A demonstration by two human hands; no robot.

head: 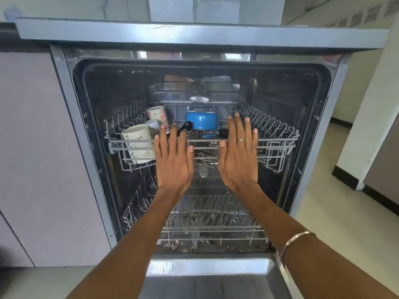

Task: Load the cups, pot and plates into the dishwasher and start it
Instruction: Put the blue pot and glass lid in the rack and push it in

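The dishwasher (pixel 308 87) stands open with its door (pixel 207 277) folded down below me. Its upper rack (pixel 278 143) holds a blue pot (pixel 201 119) with a black handle in the middle. Three white cups lie at the rack's left: a patterned cup (pixel 157 114) at the back, a small cup (pixel 154 124) behind the front one, and a large cup (pixel 137 143) at the front. My left hand (pixel 173 156) and my right hand (pixel 238 152) are flat, fingers straight, against the front rail of the upper rack. The lower rack (pixel 211 216) shows only bare wire tines.
A lilac cabinet front (pixel 38 147) flanks the dishwasher on the left. A grey countertop edge (pixel 194 35) runs above it. To the right lie a pale floor (pixel 336 212) and a white wall with a black skirting (pixel 345 175).
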